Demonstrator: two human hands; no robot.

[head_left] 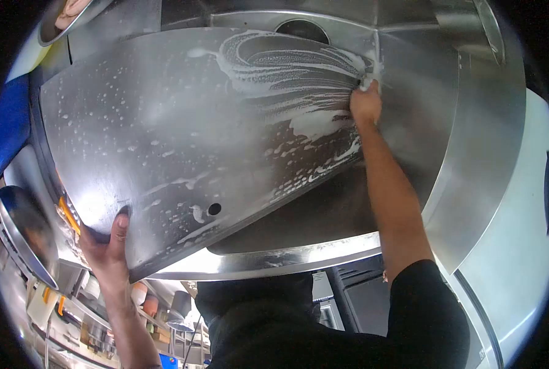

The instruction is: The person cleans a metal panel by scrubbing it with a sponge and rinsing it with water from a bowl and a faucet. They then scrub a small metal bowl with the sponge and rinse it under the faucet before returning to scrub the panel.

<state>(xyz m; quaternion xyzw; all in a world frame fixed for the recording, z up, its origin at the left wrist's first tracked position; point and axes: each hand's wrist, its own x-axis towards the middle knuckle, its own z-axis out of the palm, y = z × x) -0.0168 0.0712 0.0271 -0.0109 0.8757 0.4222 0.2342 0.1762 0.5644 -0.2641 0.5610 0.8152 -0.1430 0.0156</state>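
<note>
A large stainless steel panel (182, 135) lies tilted across a metal sink (299, 212), with soap suds and droplets on its face and a round hole near its lower edge. My left hand (110, 243) grips the panel's lower left corner, thumb on top and fingers hidden beneath. At the panel's right end, my right hand (365, 106) is closed around something small and foamy that I cannot make out. Curved streaks of suds (293, 71) spread leftward from that hand over the panel.
The sink's front rim (280, 258) runs just before my body. At left hangs or stands a round metal pan (28, 230), and a bowl (71, 21) sits at the upper left. Shelves with kitchen items (157, 313) are at the lower left.
</note>
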